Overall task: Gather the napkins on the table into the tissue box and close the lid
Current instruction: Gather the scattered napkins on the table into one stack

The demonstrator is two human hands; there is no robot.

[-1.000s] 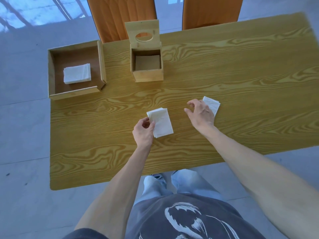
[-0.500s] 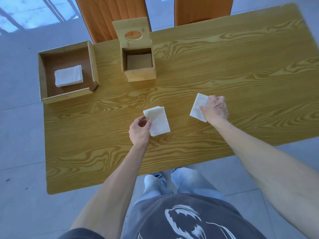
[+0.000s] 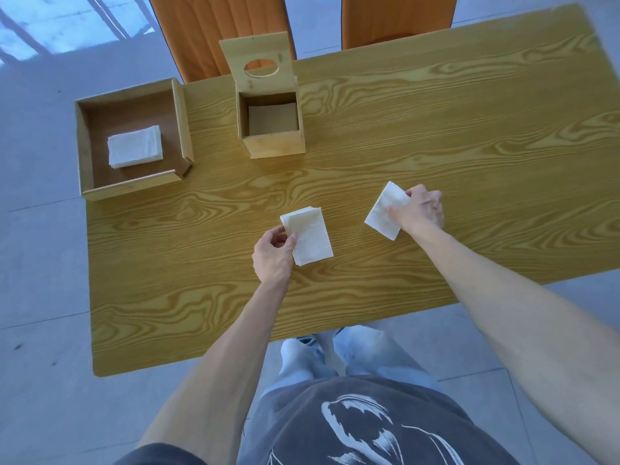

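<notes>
The gathering step is in hand: the left hand (image 3: 273, 255) pinches the near-left corner of a small stack of napkins (image 3: 310, 238) between thumb and fingers, the stack lying at the middle of the table (image 3: 469, 135). To its right, the right hand (image 3: 419, 211) is closed on a single napkin (image 3: 382, 213) by its right edge; whether that napkin is lifted or on the wood cannot be told. The tissue box (image 3: 273, 147) stands at the far side, left of centre, its inside bare and its lid (image 3: 256, 58) with the round hole tipped up behind it. Another folded pile (image 3: 135, 146) sits in the open tray (image 3: 132, 187) at the far left. Next, the single napkin probably needs laying squarely on the stack, edges aligned, before everything goes into the box.
</notes>
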